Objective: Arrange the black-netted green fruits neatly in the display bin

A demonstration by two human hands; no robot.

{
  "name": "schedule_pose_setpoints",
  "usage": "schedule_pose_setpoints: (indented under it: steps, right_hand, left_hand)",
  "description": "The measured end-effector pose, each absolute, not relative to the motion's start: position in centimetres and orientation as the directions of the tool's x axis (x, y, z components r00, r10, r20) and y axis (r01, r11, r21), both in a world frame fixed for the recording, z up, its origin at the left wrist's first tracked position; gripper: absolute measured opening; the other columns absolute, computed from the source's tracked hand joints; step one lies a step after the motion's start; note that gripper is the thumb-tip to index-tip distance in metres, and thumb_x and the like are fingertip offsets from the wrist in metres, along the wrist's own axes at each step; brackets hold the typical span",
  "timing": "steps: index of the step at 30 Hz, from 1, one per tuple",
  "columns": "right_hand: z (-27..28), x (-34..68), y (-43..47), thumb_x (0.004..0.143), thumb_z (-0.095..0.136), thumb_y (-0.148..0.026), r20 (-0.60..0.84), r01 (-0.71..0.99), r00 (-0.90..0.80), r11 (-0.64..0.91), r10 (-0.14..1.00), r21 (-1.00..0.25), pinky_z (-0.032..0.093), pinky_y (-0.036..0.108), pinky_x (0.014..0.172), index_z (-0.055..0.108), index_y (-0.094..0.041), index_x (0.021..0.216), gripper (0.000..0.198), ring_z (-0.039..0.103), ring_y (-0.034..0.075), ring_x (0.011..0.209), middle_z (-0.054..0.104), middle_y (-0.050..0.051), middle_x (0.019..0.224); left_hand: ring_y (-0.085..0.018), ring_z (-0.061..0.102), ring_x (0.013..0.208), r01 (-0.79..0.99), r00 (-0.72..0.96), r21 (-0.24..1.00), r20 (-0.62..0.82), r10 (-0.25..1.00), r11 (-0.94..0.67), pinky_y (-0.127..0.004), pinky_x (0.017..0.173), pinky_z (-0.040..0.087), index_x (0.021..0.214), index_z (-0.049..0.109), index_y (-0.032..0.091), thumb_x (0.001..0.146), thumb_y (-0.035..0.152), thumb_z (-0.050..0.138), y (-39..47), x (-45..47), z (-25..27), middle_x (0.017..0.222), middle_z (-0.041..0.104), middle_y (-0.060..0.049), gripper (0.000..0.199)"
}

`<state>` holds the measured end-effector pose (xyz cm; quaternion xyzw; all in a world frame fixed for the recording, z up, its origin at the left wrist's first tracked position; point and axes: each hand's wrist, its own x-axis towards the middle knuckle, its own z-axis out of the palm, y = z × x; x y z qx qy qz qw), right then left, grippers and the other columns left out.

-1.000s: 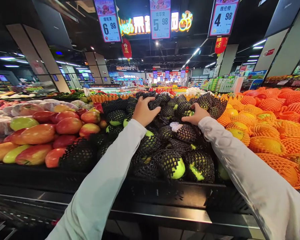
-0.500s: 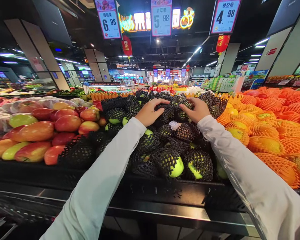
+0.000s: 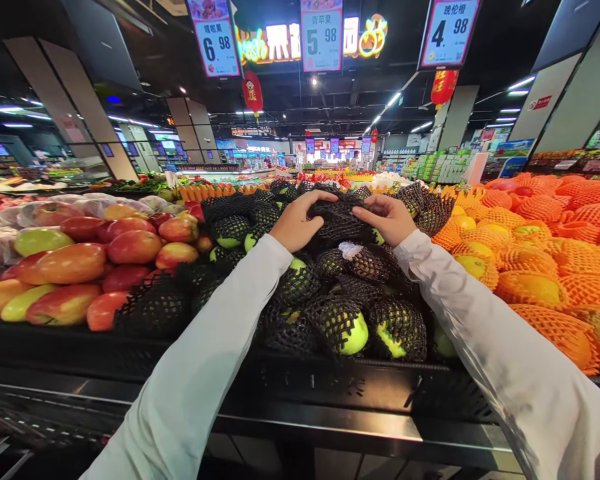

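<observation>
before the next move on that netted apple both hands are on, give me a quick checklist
1. Left hand on the netted apple: ok, fingers curled over its top.
2. Right hand on the same fruit: ok, touching its right side.
3. Apple lifted clear of the pile: cannot tell.
4. Net fully covering it: cannot tell, hands hide part.
5. Neighbouring netted apples settled at the front: ok.
6. Mangoes at left apart from the hands: ok.

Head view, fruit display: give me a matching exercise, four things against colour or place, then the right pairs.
Things:
1. green apples
2. oranges
3. mangoes
4. left hand

Descriptions:
A. orange foam netting, right side
B. bare, red and yellow-green, left side
C. black foam netting, centre
D. on a black-netted fruit, facing the right hand

Pairs: 1-C, 2-A, 3-B, 4-D
</observation>
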<state>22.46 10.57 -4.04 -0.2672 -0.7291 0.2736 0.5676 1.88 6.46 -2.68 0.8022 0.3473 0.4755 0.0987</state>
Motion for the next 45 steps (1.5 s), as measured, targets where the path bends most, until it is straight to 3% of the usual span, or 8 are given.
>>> schedule_pose_setpoints:
  steps: [8, 13, 17, 21, 25, 31, 39, 45]
  right_hand:
    - [-3.9, 22.5, 10.5, 0.048, 0.080, -0.026, 0.640, -0.157, -0.197, 0.621, 0.743, -0.768, 0.041, 0.022, 0.052, 0.048, -0.022, 0.079, 0.045, 0.046, 0.007, 0.055, 0.050, -0.008, 0.063]
    - [-4.0, 22.1, 10.4, 0.044, 0.088, -0.038, 0.621, -0.097, -0.179, 0.614, 0.764, -0.783, 0.044, 0.023, 0.051, 0.055, -0.020, 0.082, 0.053, 0.048, 0.007, 0.055, 0.053, -0.007, 0.063]
    - [-3.6, 22.4, 10.4, 0.045, 0.088, -0.049, 0.680, -0.204, -0.030, 0.662, 0.732, -0.721, 0.043, 0.023, 0.050, 0.052, -0.020, 0.071, 0.053, 0.044, 0.006, 0.050, 0.049, -0.007, 0.055]
    - [-3.5, 22.4, 10.0, 0.050, 0.082, -0.062, 0.601, -0.228, -0.094, 0.571, 0.794, -0.789, 0.044, 0.026, 0.050, 0.048, -0.021, 0.065, 0.055, 0.044, 0.009, 0.048, 0.047, -0.006, 0.055]
    - [-3.5, 21.9, 9.3, 0.068, 0.055, -0.079, 0.595, -0.040, -0.236, 0.604, 0.768, -0.796, 0.051, 0.039, 0.067, 0.061, -0.022, 0.082, 0.060, 0.062, 0.021, 0.073, 0.062, 0.005, 0.072]
    - [-3.5, 22.1, 7.9, 0.086, 0.012, -0.071, 0.662, 0.056, -0.151, 0.675, 0.734, -0.735, 0.046, 0.047, 0.089, 0.066, -0.019, 0.107, 0.077, 0.060, 0.029, 0.105, 0.068, 0.013, 0.097]
    - [-3.5, 20.9, 7.4, 0.079, 0.034, -0.064, 0.706, -0.101, -0.223, 0.704, 0.672, -0.703, 0.047, 0.047, 0.094, 0.059, -0.024, 0.117, 0.061, 0.055, 0.026, 0.118, 0.064, 0.006, 0.115]
    - [-4.1, 20.7, 6.9, 0.069, 0.048, -0.076, 0.566, -0.142, -0.488, 0.580, 0.664, -0.802, 0.050, 0.044, 0.091, 0.062, -0.026, 0.117, 0.070, 0.056, 0.027, 0.116, 0.066, 0.006, 0.110]
  left_hand:
    - [-0.012, 0.054, 0.100, 0.478, -0.003, 0.629, 0.700, 0.714, -0.614, -0.027, 0.087, 0.048, 0.103, 0.056, 0.017, 0.068, 0.000, 0.055, 7.8, 1.4, -3.2, 0.105, 0.059, -0.005, 0.039]
    - [-0.009, 0.055, 0.084, 0.408, -0.042, 0.657, 0.707, 0.706, -0.634, -0.025, 0.083, 0.047, 0.098, 0.057, 0.016, 0.072, 0.004, 0.060, 8.0, 1.3, -2.9, 0.090, 0.058, -0.001, 0.029]
    - [-0.008, 0.056, 0.073, 0.381, -0.113, 0.722, 0.657, 0.746, -0.578, -0.025, 0.079, 0.048, 0.094, 0.058, 0.013, 0.071, 0.009, 0.065, 7.7, 1.3, -2.7, 0.081, 0.060, -0.001, 0.024]
    - [-0.009, 0.057, 0.072, 0.421, -0.063, 0.729, 0.617, 0.784, -0.540, -0.027, 0.078, 0.049, 0.084, 0.062, 0.011, 0.070, 0.017, 0.068, 7.8, 1.2, -2.8, 0.080, 0.065, -0.003, 0.017]
    - [-0.009, 0.057, 0.072, 0.450, 0.062, 0.681, 0.622, 0.781, -0.578, -0.028, 0.079, 0.049, 0.083, 0.063, 0.013, 0.070, 0.023, 0.069, 7.7, 1.3, -3.0, 0.081, 0.067, -0.003, 0.019]
    - [-0.011, 0.059, 0.077, 0.457, 0.156, 0.612, 0.659, 0.736, -0.646, -0.026, 0.078, 0.048, 0.088, 0.060, 0.014, 0.076, 0.030, 0.062, 6.9, 1.8, -2.7, 0.083, 0.066, -0.003, 0.020]
    - [-0.009, 0.058, 0.069, 0.449, 0.356, 0.612, 0.546, 0.758, -0.651, -0.024, 0.072, 0.045, 0.080, 0.060, 0.012, 0.079, 0.034, 0.059, 6.4, 2.0, -2.8, 0.076, 0.066, -0.004, 0.021]
    - [-0.006, 0.056, 0.074, 0.443, 0.192, 0.624, 0.635, 0.748, -0.644, -0.024, 0.077, 0.047, 0.111, 0.057, 0.015, 0.070, 0.034, 0.071, 6.3, 1.9, -2.8, 0.118, 0.061, -0.008, 0.047]
